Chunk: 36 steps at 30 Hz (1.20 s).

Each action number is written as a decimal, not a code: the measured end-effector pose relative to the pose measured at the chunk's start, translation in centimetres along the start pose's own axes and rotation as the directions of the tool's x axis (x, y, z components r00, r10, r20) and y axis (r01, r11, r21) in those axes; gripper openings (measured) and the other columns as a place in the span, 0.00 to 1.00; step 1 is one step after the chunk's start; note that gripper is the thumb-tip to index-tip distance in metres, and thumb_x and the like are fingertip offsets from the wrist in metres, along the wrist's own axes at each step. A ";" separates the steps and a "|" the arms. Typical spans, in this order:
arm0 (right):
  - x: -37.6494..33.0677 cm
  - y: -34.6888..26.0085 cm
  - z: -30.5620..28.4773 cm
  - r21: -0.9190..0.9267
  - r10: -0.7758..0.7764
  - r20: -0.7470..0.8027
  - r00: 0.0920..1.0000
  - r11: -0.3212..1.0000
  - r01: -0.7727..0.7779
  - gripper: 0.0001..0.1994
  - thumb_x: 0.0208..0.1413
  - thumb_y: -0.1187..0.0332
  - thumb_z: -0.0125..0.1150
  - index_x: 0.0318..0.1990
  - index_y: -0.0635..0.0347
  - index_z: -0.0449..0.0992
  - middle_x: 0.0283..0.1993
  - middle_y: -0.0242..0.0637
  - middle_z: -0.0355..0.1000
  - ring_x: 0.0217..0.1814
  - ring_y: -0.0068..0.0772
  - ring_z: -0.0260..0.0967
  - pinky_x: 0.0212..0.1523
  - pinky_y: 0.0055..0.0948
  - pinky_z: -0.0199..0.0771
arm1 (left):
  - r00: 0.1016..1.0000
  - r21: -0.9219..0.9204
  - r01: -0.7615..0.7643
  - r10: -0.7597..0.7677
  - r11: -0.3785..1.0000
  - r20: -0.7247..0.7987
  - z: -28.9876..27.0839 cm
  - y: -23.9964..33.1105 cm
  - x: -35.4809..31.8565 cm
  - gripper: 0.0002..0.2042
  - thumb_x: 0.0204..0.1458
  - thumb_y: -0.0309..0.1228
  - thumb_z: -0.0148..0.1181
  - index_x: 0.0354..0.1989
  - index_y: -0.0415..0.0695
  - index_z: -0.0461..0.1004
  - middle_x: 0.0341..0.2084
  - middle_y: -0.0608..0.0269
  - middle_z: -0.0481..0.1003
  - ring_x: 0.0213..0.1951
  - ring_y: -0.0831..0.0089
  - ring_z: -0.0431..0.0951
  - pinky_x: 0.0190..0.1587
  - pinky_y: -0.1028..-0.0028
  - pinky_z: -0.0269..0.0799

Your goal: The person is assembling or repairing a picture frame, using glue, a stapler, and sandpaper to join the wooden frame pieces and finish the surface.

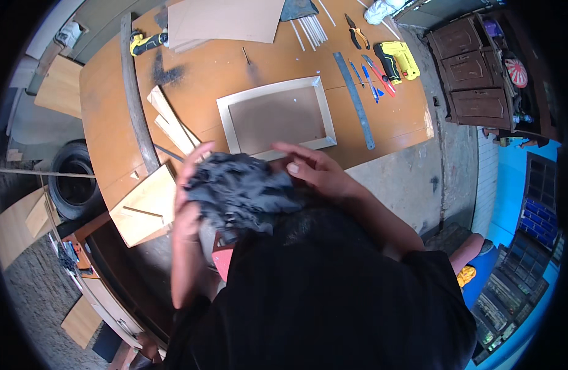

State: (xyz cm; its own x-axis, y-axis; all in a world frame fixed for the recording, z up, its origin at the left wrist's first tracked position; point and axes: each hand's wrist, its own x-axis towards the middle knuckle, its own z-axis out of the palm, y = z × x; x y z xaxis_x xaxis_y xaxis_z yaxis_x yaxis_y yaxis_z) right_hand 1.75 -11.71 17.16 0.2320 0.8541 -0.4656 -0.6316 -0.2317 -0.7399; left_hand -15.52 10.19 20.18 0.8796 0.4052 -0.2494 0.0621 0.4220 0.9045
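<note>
A crumpled dark grey cloth (pixel 241 191) is bunched up in front of my body, over the near edge of the table. My left hand (pixel 186 191) grips its left side, with the fingers partly hidden behind the folds. At the cloth's right edge is my right hand (pixel 318 172), its fingers stretched out and the thumb apart. Just beyond the cloth, a rectangular frame (pixel 327 117) with pale sides and a brown backing lies flat on the table.
On the orange-brown table (pixel 204 68) lie a steel ruler (pixel 355 102), pliers (pixel 357 32), a yellow-black staple gun (pixel 396 61), pens and a red cutter (pixel 379 75). Wood strips (pixel 170 120), a long grey stick (pixel 135 92) and a yellow power tool (pixel 147 43) are at the left. A tyre (pixel 76 182) stands beyond.
</note>
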 end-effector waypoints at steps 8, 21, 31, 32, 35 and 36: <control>0.8 -0.4 -2.3 0.193 -0.063 0.103 0.993 0.980 0.042 0.22 0.63 0.70 0.57 0.63 0.63 0.64 0.54 0.37 0.75 0.58 0.32 0.73 0.57 0.31 0.73 | 0.988 -0.339 -0.142 0.156 0.930 0.014 2.2 -4.5 3.1 0.30 0.44 0.41 0.57 0.54 0.34 0.67 0.47 0.53 0.73 0.51 0.64 0.74 0.58 0.69 0.67; 11.7 7.3 -8.4 -0.780 -0.724 -0.470 0.504 0.609 0.146 0.19 0.57 0.68 0.52 0.55 0.66 0.73 0.48 0.50 0.72 0.49 0.51 0.73 0.52 0.42 0.73 | 0.995 0.754 -0.099 0.038 0.650 0.097 4.8 -12.7 13.6 0.25 0.43 0.23 0.57 0.55 0.42 0.71 0.52 0.45 0.73 0.53 0.47 0.74 0.59 0.60 0.68; 13.1 4.7 -7.9 -0.854 -0.442 -0.516 0.734 0.332 -0.401 0.29 0.57 0.57 0.52 0.62 0.65 0.69 0.54 0.58 0.68 0.53 0.59 0.71 0.53 0.51 0.73 | 0.965 0.913 -0.264 0.084 0.312 0.250 4.5 -16.5 15.6 0.29 0.43 0.30 0.60 0.60 0.40 0.69 0.63 0.48 0.66 0.63 0.46 0.65 0.69 0.59 0.56; 13.3 4.9 -8.5 -0.870 -0.469 -0.489 0.736 0.320 -0.374 0.27 0.57 0.57 0.52 0.61 0.65 0.71 0.52 0.57 0.69 0.53 0.60 0.71 0.54 0.51 0.73 | 0.965 0.900 -0.262 0.081 0.349 0.249 4.5 -16.5 15.5 0.30 0.44 0.31 0.61 0.60 0.39 0.69 0.64 0.47 0.65 0.63 0.49 0.64 0.69 0.59 0.55; 13.6 5.0 -9.5 -0.897 -0.497 -0.435 0.751 0.313 -0.312 0.25 0.57 0.58 0.51 0.57 0.65 0.74 0.48 0.57 0.71 0.51 0.60 0.72 0.53 0.51 0.73 | 0.957 0.872 -0.290 0.125 0.394 0.261 4.0 -17.2 15.6 0.30 0.43 0.31 0.62 0.60 0.39 0.69 0.64 0.47 0.65 0.63 0.49 0.65 0.67 0.59 0.56; 13.7 4.9 -9.7 -0.905 -0.498 -0.410 0.764 0.324 -0.275 0.24 0.56 0.58 0.52 0.55 0.66 0.76 0.47 0.57 0.72 0.50 0.60 0.72 0.52 0.51 0.74 | 0.947 0.859 -0.320 0.169 0.399 0.274 3.8 -17.5 15.6 0.30 0.42 0.30 0.62 0.59 0.39 0.69 0.63 0.47 0.66 0.61 0.47 0.65 0.66 0.59 0.57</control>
State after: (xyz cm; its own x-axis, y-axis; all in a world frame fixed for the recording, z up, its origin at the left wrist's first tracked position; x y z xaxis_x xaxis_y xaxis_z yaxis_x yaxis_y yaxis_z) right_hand 8.94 -5.69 2.46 0.7952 0.5771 -0.1861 0.4017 -0.7313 -0.5513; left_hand -1.08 6.08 1.76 0.9725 0.2325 0.0120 0.1483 -0.6586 0.7377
